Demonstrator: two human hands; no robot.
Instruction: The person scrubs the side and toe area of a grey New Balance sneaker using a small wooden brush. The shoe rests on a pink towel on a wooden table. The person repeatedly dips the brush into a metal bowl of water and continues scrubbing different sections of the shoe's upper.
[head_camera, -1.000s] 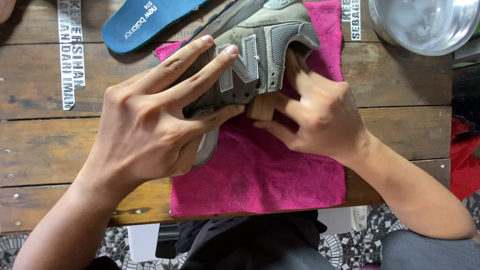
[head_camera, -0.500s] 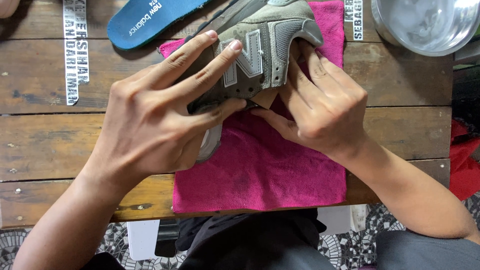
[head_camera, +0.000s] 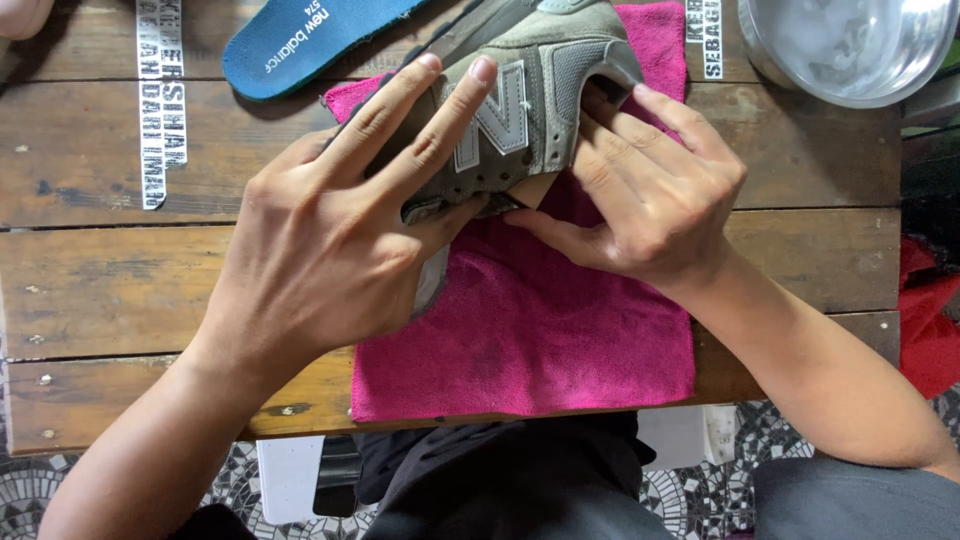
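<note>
I have my left hand (head_camera: 330, 240) spread over the side of the grey sneaker (head_camera: 520, 110), fingers stretched flat and thumb hooked under its edge, gripping it tilted above the pink cloth (head_camera: 540, 340) at the upper middle of the frame, seemingly so it stays steady. My right hand (head_camera: 650, 200) is curled against the shoe's heel opening, fingers pressed in and thumb pinching below, bracing the other side. The cloth lies on the wooden counter (head_camera: 120, 290) under the shoe, apparently to cushion it, with a blue insole (head_camera: 300, 45) at upper left and a metal bowl (head_camera: 850, 45) at upper right.
</note>
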